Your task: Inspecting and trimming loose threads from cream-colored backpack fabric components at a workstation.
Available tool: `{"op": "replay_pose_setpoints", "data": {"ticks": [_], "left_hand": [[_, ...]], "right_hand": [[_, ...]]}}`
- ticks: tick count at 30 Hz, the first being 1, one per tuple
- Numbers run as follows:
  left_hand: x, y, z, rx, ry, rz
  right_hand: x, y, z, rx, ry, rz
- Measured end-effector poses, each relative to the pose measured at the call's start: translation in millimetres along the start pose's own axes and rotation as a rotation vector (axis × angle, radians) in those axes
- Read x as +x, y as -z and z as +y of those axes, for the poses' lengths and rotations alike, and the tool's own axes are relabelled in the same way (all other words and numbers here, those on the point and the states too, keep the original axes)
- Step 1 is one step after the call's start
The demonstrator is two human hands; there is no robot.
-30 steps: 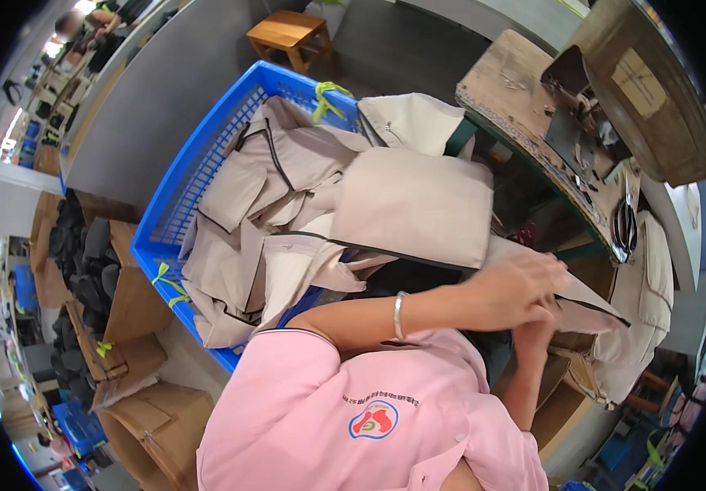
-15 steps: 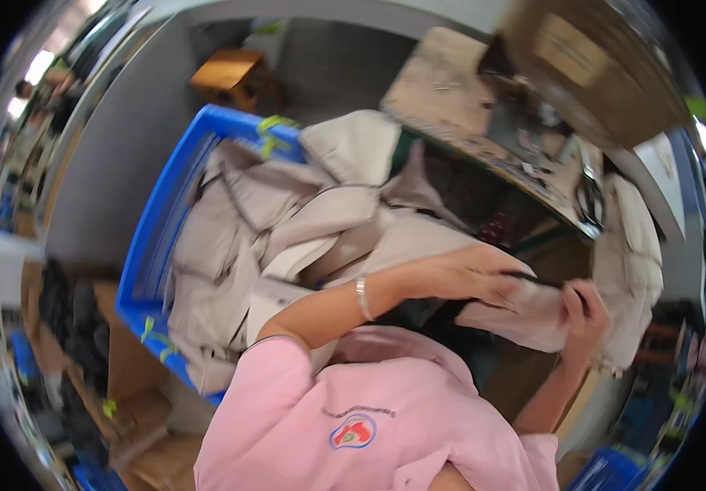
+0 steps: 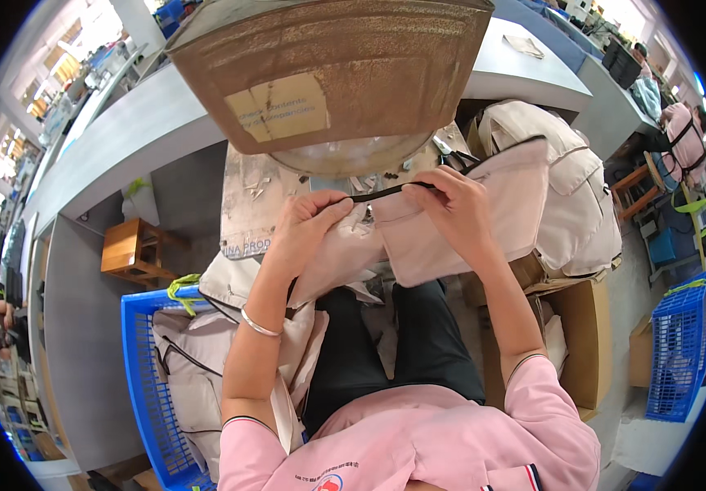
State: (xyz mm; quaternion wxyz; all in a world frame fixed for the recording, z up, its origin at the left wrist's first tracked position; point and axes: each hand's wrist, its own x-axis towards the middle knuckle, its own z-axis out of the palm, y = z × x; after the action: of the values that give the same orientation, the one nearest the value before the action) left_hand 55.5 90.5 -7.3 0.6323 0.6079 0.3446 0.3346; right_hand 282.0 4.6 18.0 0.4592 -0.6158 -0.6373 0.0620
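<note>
In front of my chest, above my lap, a narrow black strip [image 3: 379,193] is stretched between my two hands. My left hand [image 3: 302,233] pinches its left end, and a crumpled beige fabric piece [image 3: 338,260] hangs below that hand. With thumb and fingers closed, my right hand [image 3: 457,214] grips the strip's other end. A flat beige fabric panel [image 3: 510,200] with a black edge hangs behind and below the right hand. Whether the strip is a zipper or a binding, I cannot tell.
A worktable [image 3: 247,196] with scraps and scissors [image 3: 455,154] lies ahead, under a large brown box [image 3: 345,74]. Left of my legs, a blue basket [image 3: 136,344] holds beige sewn pieces. More are piled at right [image 3: 570,188], above an open carton [image 3: 586,344].
My view has swung from the basket at left to the worktable. Both hands have moved up in front of me, and the black strip between them is now stretched out.
</note>
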Motion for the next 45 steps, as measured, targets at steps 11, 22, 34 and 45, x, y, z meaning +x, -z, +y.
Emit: {"op": "replay_pose_setpoints", "data": {"ticks": [11,22,34,45], "left_hand": [[28,12,-4,-0.198,0.078,0.075],[30,17,-5,-0.203,0.005,0.146],[-9,67,11,-0.097,0.032,0.043],[-34,-22,28,0.430,-0.074,-0.280]], "right_hand": [[39,-29,29,0.060,-0.027,-0.039],[50,-31,36,0.090,-0.031,-0.071],[8,59,21,-0.189,-0.152,0.018],[-143,250,113,-0.643,-0.676,0.324]]}}
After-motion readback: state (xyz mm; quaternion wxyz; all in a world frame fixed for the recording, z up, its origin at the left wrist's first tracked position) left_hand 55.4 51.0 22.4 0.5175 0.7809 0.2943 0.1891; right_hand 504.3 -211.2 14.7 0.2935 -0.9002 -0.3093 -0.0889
